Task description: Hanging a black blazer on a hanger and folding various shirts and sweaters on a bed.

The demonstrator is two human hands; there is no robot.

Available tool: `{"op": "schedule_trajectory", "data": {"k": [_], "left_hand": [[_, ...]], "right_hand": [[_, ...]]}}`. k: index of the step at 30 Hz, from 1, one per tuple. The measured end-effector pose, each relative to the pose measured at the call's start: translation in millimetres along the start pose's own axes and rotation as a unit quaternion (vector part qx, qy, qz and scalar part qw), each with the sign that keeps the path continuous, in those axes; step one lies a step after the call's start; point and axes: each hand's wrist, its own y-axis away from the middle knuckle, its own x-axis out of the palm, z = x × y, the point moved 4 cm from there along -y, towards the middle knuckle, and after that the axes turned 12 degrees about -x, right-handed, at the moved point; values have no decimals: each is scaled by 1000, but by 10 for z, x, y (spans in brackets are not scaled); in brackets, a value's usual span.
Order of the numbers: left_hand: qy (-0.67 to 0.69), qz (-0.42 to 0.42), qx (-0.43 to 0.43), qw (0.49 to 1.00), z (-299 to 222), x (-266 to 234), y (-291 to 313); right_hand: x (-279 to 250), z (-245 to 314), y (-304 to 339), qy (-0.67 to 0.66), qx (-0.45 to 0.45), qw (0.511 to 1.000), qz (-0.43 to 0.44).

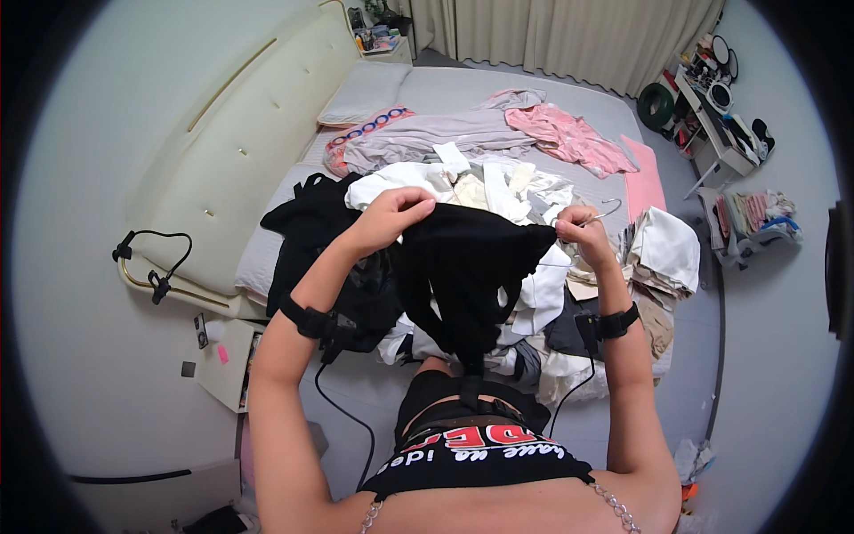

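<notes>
A black garment [463,267] hangs stretched between my two hands in front of my body, its lower part drooping toward my lap. My left hand [391,218] is closed on its upper left edge, thumb on top. At the other end, my right hand [583,236] pinches the garment's right corner together with a clothes hanger [609,210]. Only the hanger's metal hook and a thin bit of wire show; the rest is hidden by the hand and cloth. More black clothing [325,258] lies heaped on the bed beside my left forearm.
White and cream clothes [525,191] are piled on the bed behind the garment, with a folded white stack [663,254] at the right. Farther back lie a pink garment [569,138] and a pillow [365,93]. A padded headboard [240,151] borders the left; a bedside drawer [227,365] stands nearer.
</notes>
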Motion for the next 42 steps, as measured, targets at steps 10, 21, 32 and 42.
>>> {"op": "schedule_trajectory", "data": {"k": [10,21,32,42], "left_hand": [[-7,-117,119,986,-211,-41,82],[-199,-303,292,885,-669,-139,100],[-231,-209,174,934,-602,-228,-29],[-407,-212,221,860,-773,61,8]], "right_hand": [[35,-95,-196,-72,-2,992,-99],[217,93,-269,89,-35,995,-23],[122,211,-345,43,-69,996,-41],[394,154,-437,52,-71,996,-6]]}}
